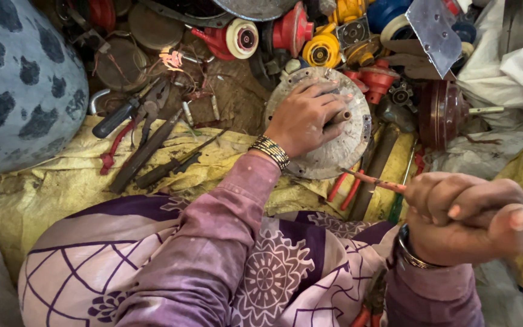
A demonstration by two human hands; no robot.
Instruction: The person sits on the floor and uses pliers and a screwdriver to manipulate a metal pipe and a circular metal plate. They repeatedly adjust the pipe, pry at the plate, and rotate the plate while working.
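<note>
Over cluttered yellow sacking (43,181), left hand (304,118) presses a metal disc (328,151); right hand (467,218) fists a thin rod (373,180).

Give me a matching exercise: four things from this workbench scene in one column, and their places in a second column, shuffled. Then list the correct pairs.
Things:
1. left hand
2. right hand
3. pliers
4. yellow wheel

Places:
A. at the top, among red and blue parts
B. closed around a thin rod, lower right
C. lying left, at the edge of the yellow sack
D. pressed flat on the round metal disc

Pairs: 1-D, 2-B, 3-C, 4-A
</note>
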